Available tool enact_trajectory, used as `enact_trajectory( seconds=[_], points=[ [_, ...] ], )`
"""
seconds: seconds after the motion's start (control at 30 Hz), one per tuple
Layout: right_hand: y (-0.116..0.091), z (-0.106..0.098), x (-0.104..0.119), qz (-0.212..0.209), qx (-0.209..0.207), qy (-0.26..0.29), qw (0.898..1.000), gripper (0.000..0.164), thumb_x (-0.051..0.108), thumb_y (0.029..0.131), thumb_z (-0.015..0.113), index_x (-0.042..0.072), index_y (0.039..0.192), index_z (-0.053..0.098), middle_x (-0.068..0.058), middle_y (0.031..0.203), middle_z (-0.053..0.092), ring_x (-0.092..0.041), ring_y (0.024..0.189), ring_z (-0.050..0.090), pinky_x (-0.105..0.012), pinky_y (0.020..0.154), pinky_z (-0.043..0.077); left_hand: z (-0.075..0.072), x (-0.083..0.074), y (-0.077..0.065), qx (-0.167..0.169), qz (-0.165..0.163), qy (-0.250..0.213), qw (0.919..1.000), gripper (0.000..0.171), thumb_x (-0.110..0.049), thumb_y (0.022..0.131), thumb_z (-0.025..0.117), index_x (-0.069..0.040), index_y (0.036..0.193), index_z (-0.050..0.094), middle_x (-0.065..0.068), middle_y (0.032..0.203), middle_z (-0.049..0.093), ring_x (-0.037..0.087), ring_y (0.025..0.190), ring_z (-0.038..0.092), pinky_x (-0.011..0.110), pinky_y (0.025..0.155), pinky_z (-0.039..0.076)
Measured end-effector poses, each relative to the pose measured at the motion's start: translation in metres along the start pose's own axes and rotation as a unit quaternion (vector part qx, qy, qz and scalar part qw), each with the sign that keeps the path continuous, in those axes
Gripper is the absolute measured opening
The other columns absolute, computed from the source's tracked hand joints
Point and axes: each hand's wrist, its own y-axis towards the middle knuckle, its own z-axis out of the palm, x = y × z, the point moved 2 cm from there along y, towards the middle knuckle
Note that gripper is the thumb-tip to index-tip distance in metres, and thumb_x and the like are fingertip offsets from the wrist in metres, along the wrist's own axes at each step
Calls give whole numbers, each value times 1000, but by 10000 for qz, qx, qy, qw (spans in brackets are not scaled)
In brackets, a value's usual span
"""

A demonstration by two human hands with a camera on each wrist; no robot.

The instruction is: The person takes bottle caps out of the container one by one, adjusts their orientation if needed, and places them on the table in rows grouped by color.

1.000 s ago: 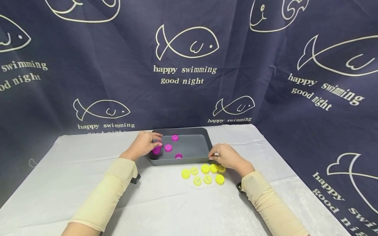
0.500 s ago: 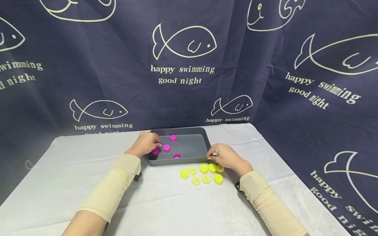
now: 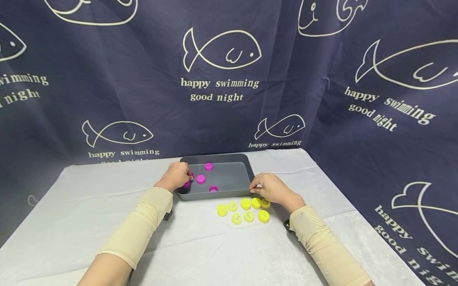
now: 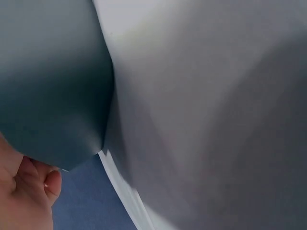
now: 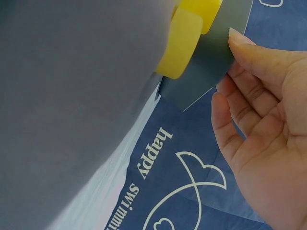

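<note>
The left hand is curled over the left end of the grey tray, its fingers closed on a pink cap that sits inside the tray near the left wall; most of that cap is hidden by the fingers, so how firmly it is pinched cannot be told. The right hand rests with relaxed, fairly straight fingers against the tray's near right corner, its grip released, holding nothing; the right wrist view shows the fingertips touching the tray wall with yellow caps just beside it. Three more pink caps lie loose in the tray: one far, one in the middle, one near. The yellow caps are clustered on the bench just near of the tray, apart from its wall. To do this step well, I judge the right hand should brace the corner so the tray does not slide on the cloth, while the left pinches the cap by its sides and lifts straight up, clearing the wall before moving sideways. The middle pink cap lies close to the left knuckles, so a slow, upright lift should avoid knocking it. The left wrist view shows only tray, cloth and a fingertip.
</note>
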Motion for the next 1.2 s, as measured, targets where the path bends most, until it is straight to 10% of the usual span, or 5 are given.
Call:
enact_trajectory(
  seconds=[0.6, 0.93, 1.2],
  points=[
    [1, 1, 1, 253, 135, 16, 9996, 4, 8, 83, 79, 11, 86, 79, 9, 82, 70, -16, 87, 67, -41, 102, 49, 5, 1, -2, 69, -52, 17, 10000, 8, -8, 81, 71, -9, 73, 73, 4, 82, 68, 26, 86, 66, 50, 89, 46],
    [-1, 1, 1, 286, 126, 41, 9995, 4, 8, 83, 78, 11, 85, 79, 10, 81, 70, -16, 87, 68, -42, 106, 46, -8, -1, -11, -670, 237, -428, 9965, 6, -6, 79, 74, -9, 74, 71, 1, 80, 67, 23, 78, 62, 44, 79, 50],
    [0, 3, 0, 201, 89, 84, 9997, 4, 8, 83, 78, 12, 84, 79, 12, 81, 69, -15, 86, 68, -42, 103, 49, -21, -9, -26, -845, 424, -961, 9909, 27, -6, 85, 73, -7, 110, 62, 8, 92, 67, 23, 83, 61, 40, 78, 53]
  ],
)
